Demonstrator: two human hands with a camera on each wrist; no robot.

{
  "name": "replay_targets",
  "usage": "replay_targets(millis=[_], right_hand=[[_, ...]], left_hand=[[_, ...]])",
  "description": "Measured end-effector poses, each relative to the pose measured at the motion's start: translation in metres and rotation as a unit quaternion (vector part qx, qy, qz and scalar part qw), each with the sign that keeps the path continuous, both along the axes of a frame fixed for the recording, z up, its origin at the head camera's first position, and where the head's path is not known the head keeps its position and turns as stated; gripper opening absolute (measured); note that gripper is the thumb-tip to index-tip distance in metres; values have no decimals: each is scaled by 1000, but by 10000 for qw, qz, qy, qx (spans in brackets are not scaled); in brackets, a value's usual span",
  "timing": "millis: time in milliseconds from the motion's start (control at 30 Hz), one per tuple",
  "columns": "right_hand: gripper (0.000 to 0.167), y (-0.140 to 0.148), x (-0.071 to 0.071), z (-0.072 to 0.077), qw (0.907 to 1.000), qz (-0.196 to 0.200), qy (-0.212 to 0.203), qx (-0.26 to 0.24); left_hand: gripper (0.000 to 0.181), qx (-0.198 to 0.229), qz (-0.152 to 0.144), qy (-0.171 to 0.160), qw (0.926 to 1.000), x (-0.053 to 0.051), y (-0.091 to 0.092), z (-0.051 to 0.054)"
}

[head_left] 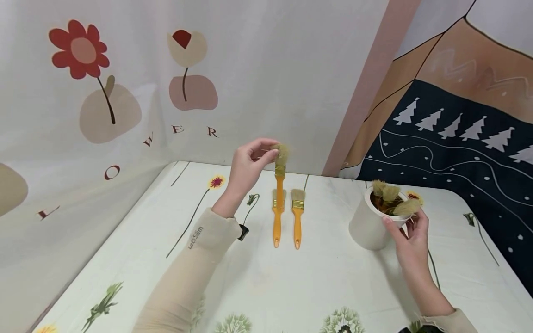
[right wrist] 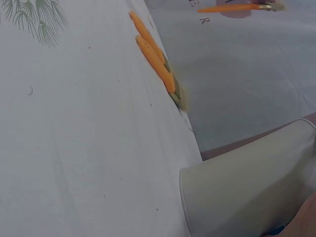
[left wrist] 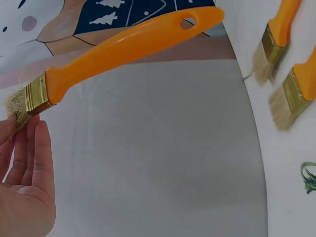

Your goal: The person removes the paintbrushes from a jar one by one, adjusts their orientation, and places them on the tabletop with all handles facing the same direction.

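Note:
My left hand (head_left: 249, 169) pinches a paintbrush (head_left: 280, 187) by its pale bristles, and its orange handle hangs down above the table. In the left wrist view, the thumb and fingertips meet on the bristles beside the brass ferrule. Two similar paintbrushes lie side by side on the table, a left one (head_left: 276, 229) and a right one (head_left: 297, 229), bristles toward the far edge. At the right stands a white cylindrical cup (head_left: 368, 229) with several brushes in it, bristles (head_left: 405, 207) up. My right hand (head_left: 410, 243) grips this cup near its rim, thumb on the near side.
A white cloth with printed flowers covers the table (head_left: 266, 286). Behind it hangs a pale curtain (head_left: 266, 83) with flower prints and letters. A dark cloth (head_left: 449, 134) printed with white trees hangs at the right.

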State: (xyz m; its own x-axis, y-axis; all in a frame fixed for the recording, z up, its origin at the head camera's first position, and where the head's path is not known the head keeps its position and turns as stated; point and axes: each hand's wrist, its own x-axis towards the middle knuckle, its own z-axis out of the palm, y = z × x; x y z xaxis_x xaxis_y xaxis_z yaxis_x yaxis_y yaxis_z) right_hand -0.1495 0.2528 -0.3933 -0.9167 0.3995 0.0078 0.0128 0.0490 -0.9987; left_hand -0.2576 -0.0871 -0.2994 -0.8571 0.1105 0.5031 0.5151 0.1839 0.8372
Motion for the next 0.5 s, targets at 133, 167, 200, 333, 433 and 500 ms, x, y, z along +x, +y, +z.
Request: replay_targets(millis=[133,167,200,333,433,500], right_hand=[[79,1,1,0,10000,-5,-32,13],[79,1,1,0,10000,1,-44,9],[79,1,1,0,10000,-5,-56,9],[79,1,1,0,10000,-6,-50,-1],[79,1,1,0,10000,-18,-26,-2],[79,1,0,0,10000,-47,-43,6]], left_hand=[[23,-2,67,-216,9997,-5,-9,-7],[23,-6,85,-265,9996,-6,-11,-9],[24,-1,99,-312,9995,-7,-12,-11],[25,66,130,-537,9985,-14,-20,-21],[27,93,207,-781,9967,-21,-26,-31],[27,131,267,-965,9949,-24,-30,-37]])
